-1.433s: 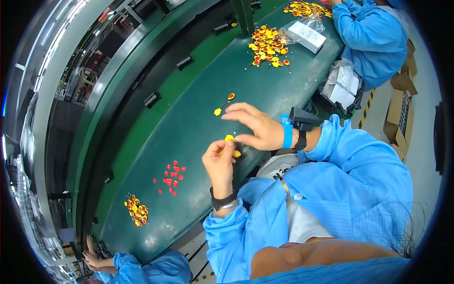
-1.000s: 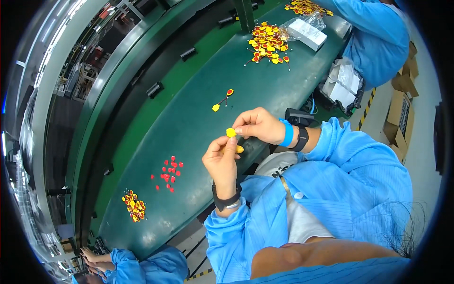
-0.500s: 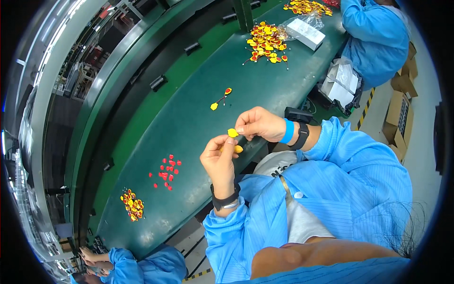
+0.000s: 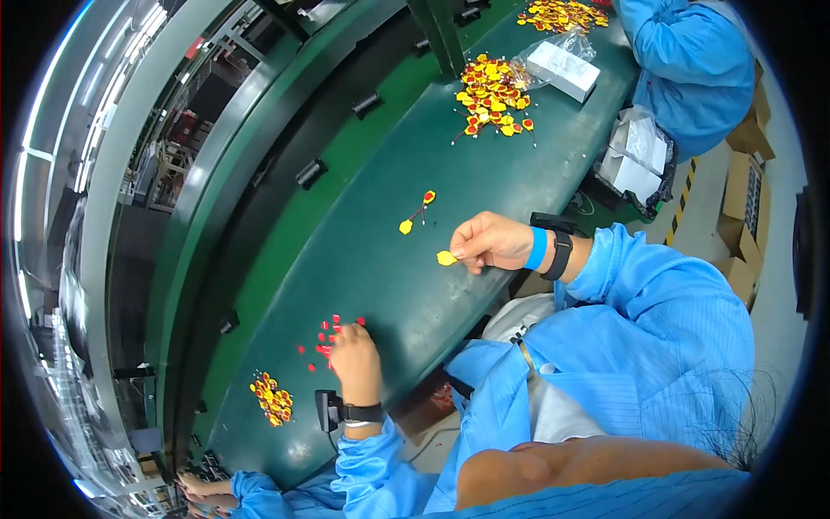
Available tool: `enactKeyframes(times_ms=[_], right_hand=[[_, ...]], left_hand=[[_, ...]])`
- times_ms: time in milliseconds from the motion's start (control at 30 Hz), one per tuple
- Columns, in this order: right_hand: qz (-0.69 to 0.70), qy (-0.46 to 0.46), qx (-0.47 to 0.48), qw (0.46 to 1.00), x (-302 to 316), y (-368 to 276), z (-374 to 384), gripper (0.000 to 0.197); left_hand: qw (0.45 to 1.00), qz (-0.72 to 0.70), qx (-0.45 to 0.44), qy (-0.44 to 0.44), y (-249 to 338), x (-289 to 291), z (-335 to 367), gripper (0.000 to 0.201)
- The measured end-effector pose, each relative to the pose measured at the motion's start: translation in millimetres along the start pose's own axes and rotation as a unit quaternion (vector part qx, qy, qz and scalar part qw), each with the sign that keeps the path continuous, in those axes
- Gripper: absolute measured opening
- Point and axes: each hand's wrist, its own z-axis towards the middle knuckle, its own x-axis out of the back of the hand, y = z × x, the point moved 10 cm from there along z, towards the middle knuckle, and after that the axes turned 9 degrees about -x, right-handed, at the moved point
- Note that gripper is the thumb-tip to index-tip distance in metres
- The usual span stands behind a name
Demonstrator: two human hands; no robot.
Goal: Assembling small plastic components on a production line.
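Head view: the right hand (image 4: 494, 242) pinches a yellow tag (image 4: 445, 258) above the green tabletop (image 4: 372, 259); leftward, the left hand (image 4: 356, 358) is among scattered red pieces (image 4: 325, 349), its grip unclear.

"Can you read any wording?"
"None. At four o'clock from the middle of the view, the white cloth (image 4: 519, 315) by the wearer's waist has a few dark marks (image 4: 519, 334), but too little shows to make out a word."
"Any signs?"
"Just plain warning stripes: yellow-and-black tape (image 4: 681, 203) on the floor, a little short of three o'clock."
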Motion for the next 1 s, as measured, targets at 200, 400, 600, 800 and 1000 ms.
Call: enactKeyframes(times_ms=[200, 400, 600, 800, 1000], right_hand=[[0.031, 0.044, 0.019, 0.998, 29.8, -21.6, -1.9, 0.010], [0.073, 0.056, 0.057, 0.994, 53.2, -35.2, 1.3, 0.011], [0.012, 0.109, 0.107, 0.988, 83.5, -52.0, -16.2, 0.010], [0.013, 0.130, 0.109, 0.985, 103.9, -59.9, -31.9, 0.011], [0.000, 0.119, 0.112, 0.986, 103.3, -57.7, -27.9, 0.012]], left_hand=[[0.990, -0.097, 0.021, -0.103, -46.1, 21.5, 12.7, 0.016], [0.851, -0.492, 0.090, 0.158, -67.9, 40.8, 161.7, 0.021], [0.352, -0.880, 0.307, 0.091, -9.6, -56.5, 352.9, 0.025], [0.259, -0.923, 0.281, 0.049, 8.7, -138.0, 474.8, 0.026], [0.294, -0.873, 0.370, 0.120, 17.5, -92.2, 474.1, 0.017]])
